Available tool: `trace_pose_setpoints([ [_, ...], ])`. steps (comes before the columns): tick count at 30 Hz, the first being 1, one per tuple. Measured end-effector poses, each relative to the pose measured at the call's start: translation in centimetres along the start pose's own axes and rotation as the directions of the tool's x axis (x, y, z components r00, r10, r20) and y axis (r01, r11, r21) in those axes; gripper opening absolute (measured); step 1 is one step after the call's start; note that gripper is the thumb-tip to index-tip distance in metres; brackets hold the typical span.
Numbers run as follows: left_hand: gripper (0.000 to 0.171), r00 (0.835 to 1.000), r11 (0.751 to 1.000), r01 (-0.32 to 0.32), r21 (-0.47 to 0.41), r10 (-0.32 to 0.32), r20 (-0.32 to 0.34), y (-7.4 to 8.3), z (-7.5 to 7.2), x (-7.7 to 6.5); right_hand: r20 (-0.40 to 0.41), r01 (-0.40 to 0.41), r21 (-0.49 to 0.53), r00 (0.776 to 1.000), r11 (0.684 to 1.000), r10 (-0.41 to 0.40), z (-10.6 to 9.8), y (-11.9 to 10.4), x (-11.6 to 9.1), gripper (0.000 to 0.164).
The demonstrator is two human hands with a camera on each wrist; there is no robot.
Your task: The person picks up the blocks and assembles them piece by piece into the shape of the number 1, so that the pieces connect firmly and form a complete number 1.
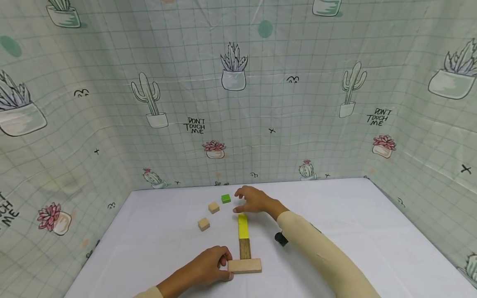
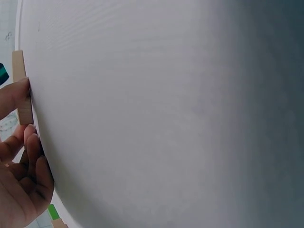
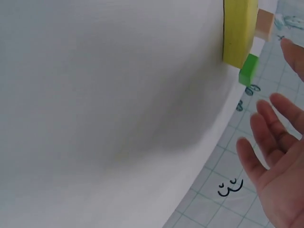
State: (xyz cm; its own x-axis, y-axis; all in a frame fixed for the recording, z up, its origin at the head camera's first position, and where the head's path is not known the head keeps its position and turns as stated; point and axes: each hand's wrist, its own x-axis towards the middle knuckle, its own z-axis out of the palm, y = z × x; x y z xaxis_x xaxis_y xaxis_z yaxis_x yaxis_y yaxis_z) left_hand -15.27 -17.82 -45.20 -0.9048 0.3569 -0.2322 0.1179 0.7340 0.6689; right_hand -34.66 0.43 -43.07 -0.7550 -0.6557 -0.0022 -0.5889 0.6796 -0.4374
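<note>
Nearest me on the white table lies a plain wooden block (image 1: 244,266), crosswise. My left hand (image 1: 208,265) pinches its left end, thumb on the near side and fingers on the far side; the left wrist view shows the thumb against this block (image 2: 18,64). A brown block (image 1: 244,248) runs away from its middle, end to end with a yellow block (image 1: 243,226). Just past the yellow block's far end hovers my right hand (image 1: 257,200), fingers spread and holding nothing. To its left sits a small green block (image 1: 225,198).
Two small wooden cubes, a farther cube (image 1: 213,207) and a nearer cube (image 1: 203,224), lie left of the yellow block. A black object (image 1: 281,239) lies partly hidden by my right sleeve. A patterned cloth (image 1: 253,161) hangs behind the table (image 1: 156,231).
</note>
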Motion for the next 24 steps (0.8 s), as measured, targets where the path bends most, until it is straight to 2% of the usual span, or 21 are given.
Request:
trace_pose_setpoints([
  [10, 0.029, 1.0, 1.0, -0.027, 0.006, 0.027, 0.0, -0.1, -0.1, -0.3, 0.018, 0.006, -0.117, 1.0, 0.993, -0.004, 0.3, -0.4, 1.9, 0.067],
  [15, 0.03, 1.0, 1.0, -0.023, 0.021, 0.023, -0.001, -0.2, -0.3, -0.2, 0.07, -0.02, -0.176, 0.997, 0.984, 0.033, 0.3, -0.6, 2.8, 0.074],
  [24, 0.029, 1.0, 1.0, -0.015, -0.005, 0.015, 0.003, 0.0, -0.2, -0.3, 0.114, -0.058, -0.253, 0.99, 0.966, 0.089, 0.8, -1.3, 3.5, 0.073],
])
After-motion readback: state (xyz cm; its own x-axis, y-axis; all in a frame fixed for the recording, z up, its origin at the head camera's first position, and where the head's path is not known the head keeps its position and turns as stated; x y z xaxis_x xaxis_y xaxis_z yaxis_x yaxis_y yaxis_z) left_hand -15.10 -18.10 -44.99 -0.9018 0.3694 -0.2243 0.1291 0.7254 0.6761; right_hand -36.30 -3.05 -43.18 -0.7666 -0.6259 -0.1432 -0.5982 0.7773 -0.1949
